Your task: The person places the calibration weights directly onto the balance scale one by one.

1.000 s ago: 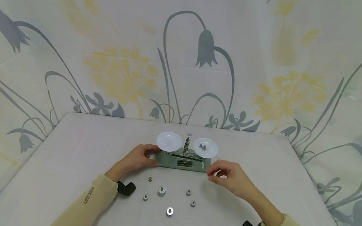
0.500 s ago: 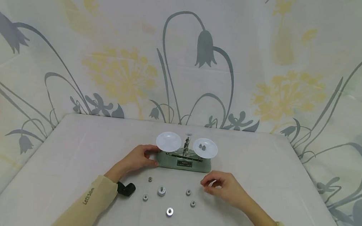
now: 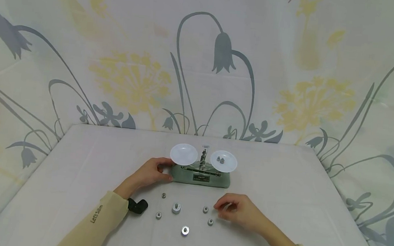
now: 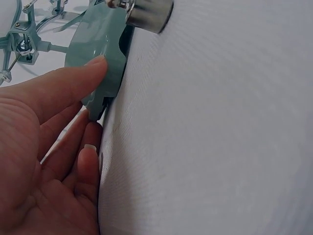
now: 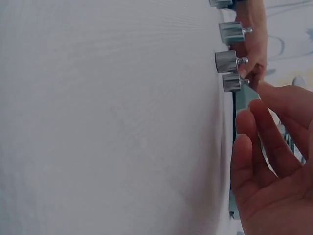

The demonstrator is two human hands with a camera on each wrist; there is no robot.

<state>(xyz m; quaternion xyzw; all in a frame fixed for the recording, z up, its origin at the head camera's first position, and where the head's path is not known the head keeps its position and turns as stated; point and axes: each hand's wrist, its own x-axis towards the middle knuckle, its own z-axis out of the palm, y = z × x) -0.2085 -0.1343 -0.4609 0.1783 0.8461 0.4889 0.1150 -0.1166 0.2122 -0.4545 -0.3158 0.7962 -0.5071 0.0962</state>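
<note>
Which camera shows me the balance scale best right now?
The head view: it takes in the balance scale with both pans and most of its green base. The left wrist view shows one end close up, held by the left hand; the right wrist view, only glimpses behind the right hand.

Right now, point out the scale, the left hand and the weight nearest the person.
Scale (image 3: 200,178), head view: on the label at the front of its base.
Left hand (image 3: 149,172), head view: on the back of the hand.
Weight nearest the person (image 3: 185,231), head view: on its metal body.
</note>
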